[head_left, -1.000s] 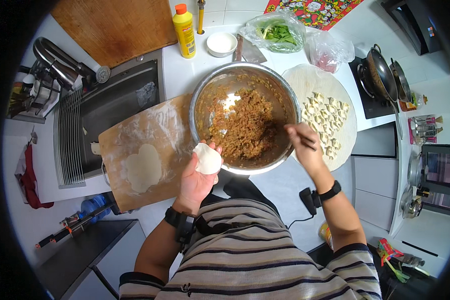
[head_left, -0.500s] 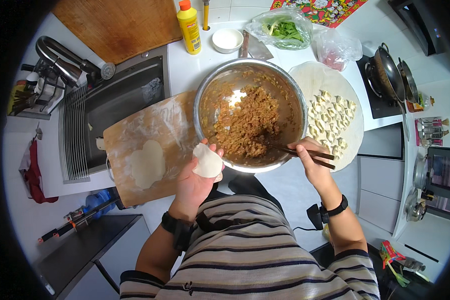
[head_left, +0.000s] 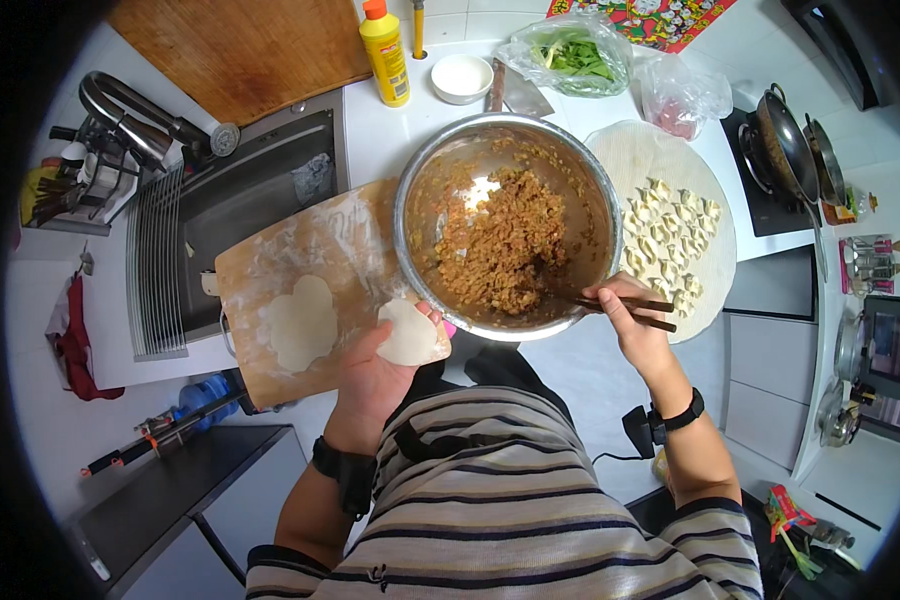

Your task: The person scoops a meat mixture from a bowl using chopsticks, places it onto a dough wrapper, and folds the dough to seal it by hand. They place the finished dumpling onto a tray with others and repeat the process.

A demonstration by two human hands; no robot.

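A round, pale dumpling wrapper lies across the fingers of my left hand, which cups it from below beside the near left rim of a large steel bowl. Brown minced filling is heaped in the bowl. My right hand grips dark chopsticks over the near right rim, their tips down in the filling. To the left, flat dough wrappers, seemingly overlapping, rest on a floured wooden board. Small folded dumplings cover part of a round pale tray to the right.
A sink with a faucet is at the left. Behind the bowl stand a yellow bottle, a white bowl, a cleaver and bagged greens. Pans sit on the far right stove.
My left hand has drawn slightly left and toward me with the wrapper, away from the bowl's rim. My right hand keeps the chopsticks in the filling. The whole view has shifted a little.
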